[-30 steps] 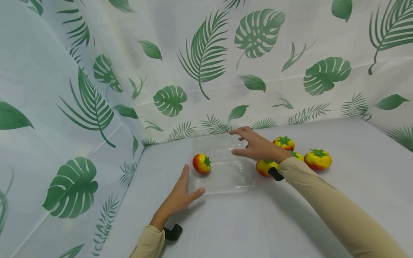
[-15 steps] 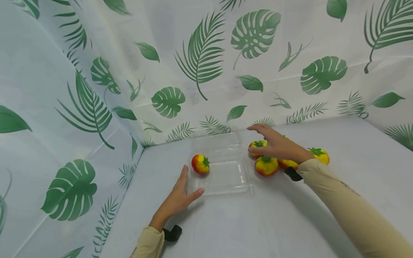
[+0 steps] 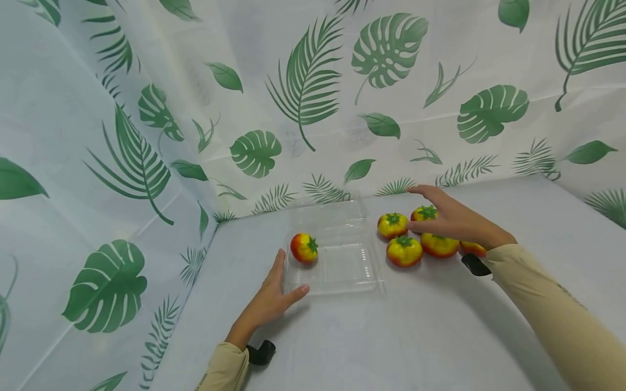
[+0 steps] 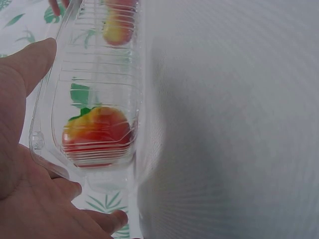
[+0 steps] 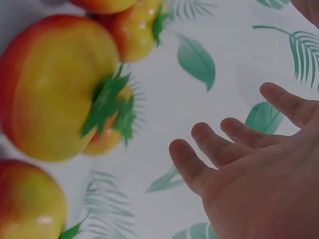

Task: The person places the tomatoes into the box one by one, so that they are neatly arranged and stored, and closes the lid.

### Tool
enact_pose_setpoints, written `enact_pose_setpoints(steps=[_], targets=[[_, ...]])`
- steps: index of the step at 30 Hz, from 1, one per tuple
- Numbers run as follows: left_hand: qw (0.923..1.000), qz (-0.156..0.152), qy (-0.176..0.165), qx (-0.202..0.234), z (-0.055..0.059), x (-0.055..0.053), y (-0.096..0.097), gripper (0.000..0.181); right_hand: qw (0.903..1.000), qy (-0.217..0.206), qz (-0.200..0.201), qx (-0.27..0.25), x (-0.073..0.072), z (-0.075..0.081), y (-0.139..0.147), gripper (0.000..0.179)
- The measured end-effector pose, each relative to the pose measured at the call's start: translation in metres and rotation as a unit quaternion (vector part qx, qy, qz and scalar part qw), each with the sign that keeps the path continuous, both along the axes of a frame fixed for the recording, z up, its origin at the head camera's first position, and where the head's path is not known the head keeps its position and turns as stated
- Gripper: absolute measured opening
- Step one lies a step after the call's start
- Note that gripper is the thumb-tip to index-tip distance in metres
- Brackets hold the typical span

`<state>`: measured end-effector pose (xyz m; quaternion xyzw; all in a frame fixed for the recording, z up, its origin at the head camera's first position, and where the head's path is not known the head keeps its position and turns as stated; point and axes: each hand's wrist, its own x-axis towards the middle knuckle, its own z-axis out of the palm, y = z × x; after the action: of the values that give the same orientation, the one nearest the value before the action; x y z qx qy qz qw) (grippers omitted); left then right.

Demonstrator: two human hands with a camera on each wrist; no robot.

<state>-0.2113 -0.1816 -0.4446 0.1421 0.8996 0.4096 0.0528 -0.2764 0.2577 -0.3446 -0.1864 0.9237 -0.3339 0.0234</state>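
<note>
A clear plastic clamshell box (image 3: pixel 344 266) lies with its lid raised at the back. Inside its left part sits one yellow-and-red tomato-like fruit (image 3: pixel 304 248) with a green leafy top, seen through the wall in the left wrist view. My left hand (image 3: pixel 270 298) is at the box's left front corner, thumb and fingers spread; whether it touches the wall cannot be told. Over a cluster of similar fruits (image 3: pixel 404 251) to the right of the box hovers my right hand (image 3: pixel 452 217). Its fingers are apart and hold nothing in the right wrist view. It partly hides the rear and rightmost fruits.
White cloth covers the table (image 3: pixel 332 342). A leaf-printed curtain (image 3: pixel 313 163) rises directly behind the box, and another stands along the left side. The fruit cluster sits close to the box's right edge.
My right hand has moved right, from above the box's right side to over the fruit cluster, uncovering the nearer fruits. My left hand and the box have stayed put.
</note>
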Motion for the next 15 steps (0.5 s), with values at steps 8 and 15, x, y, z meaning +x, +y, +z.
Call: enact_pose_setpoints(steps=[8,15], targets=[[1.0,-0.003,0.001,0.008,-0.002,-0.001,0.0,0.115,0.9996,-0.019,-0.019,0.005,0.004,-0.008,0.027,0.1],[1.0,-0.002,0.002,0.004,-0.003,-0.002,-0.001,0.115,0.9986,-0.031,-0.033,0.027,0.006,-0.016,0.049,0.1]])
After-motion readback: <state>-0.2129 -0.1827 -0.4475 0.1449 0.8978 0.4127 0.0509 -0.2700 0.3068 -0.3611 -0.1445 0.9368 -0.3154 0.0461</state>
